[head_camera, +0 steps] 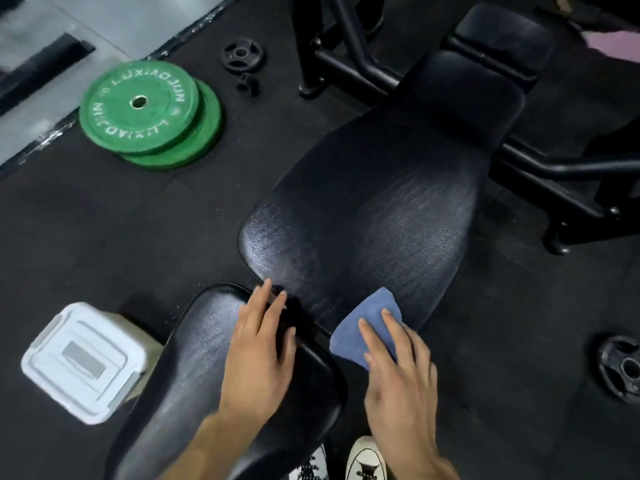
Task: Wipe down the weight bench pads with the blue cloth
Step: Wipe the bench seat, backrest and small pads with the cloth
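Note:
The black weight bench runs from bottom left to top right. Its seat pad [207, 368] is nearest me, and the long back pad [374, 209] lies beyond a narrow gap. A small head pad [502, 36] sits at the far end. My right hand [398, 372] presses a folded blue cloth [367, 320] flat on the near right corner of the back pad. Fingers spread, my left hand [259, 355] rests on the far end of the seat pad, its fingertips reaching the gap. It holds nothing.
Two stacked green weight plates [149, 116] lie on the black floor at upper left, with a small black plate [242, 55] behind them. A white lidded box [83, 362] stands left of the seat. Another black plate [621, 367] lies at right. The bench frame [554, 168] extends right. My white shoes [365, 459] show below.

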Demonstrator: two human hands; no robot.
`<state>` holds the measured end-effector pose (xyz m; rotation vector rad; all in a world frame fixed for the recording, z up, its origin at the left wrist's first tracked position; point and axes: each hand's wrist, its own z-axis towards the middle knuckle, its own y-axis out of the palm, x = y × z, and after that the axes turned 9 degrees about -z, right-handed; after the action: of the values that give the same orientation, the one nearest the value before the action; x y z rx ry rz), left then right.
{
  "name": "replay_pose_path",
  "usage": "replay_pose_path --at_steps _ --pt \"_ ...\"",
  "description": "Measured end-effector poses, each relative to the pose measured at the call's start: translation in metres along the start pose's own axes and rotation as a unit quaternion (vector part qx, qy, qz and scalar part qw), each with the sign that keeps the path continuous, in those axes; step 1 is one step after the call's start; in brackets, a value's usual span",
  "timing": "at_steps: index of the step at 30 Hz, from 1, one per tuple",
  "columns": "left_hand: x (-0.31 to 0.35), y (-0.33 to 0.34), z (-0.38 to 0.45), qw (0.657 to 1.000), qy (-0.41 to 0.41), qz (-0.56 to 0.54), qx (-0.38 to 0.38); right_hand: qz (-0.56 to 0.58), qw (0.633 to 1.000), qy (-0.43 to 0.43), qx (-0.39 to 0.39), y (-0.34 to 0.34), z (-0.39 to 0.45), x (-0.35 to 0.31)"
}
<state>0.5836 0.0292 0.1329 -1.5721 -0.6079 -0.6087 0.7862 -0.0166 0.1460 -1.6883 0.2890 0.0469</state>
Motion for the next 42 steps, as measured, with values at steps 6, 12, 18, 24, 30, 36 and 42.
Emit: replay_pose_path --at_steps 6,12,18,24,30,36,42 --pt "-0.015 0.003 -0.073 0.991 -0.073 0.105 0.025 -0.074 0.991 -0.111 -0.025 0.008 0.030 -0.023" --pt "-0.011 0.012 -0.073 0.983 -0.078 0.167 0.005 -0.119 0.972 -0.182 -0.089 0.023 0.077 -0.052" --pt "-0.014 0.007 -0.075 0.984 -0.077 0.161 -0.017 -0.143 0.963 -0.165 -0.155 0.018 0.158 -0.132" --pt "-0.014 -0.004 -0.077 0.982 -0.078 0.162 -0.053 -0.187 0.950 -0.225 -0.109 0.015 0.147 -0.126" --pt "-0.010 -0.007 -0.078 0.985 -0.089 0.138 -0.056 -0.121 0.959 -0.242 -0.082 0.006 0.071 -0.041" --pt "-0.006 -0.026 -0.091 0.991 -0.104 0.083 -0.032 0.088 0.982 -0.154 -0.056 -0.022 0.020 -0.044" --pt "-0.039 -0.043 -0.142 0.978 -0.183 0.097 0.029 -0.011 0.950 -0.307 -0.045 0.009 -0.030 -0.067"
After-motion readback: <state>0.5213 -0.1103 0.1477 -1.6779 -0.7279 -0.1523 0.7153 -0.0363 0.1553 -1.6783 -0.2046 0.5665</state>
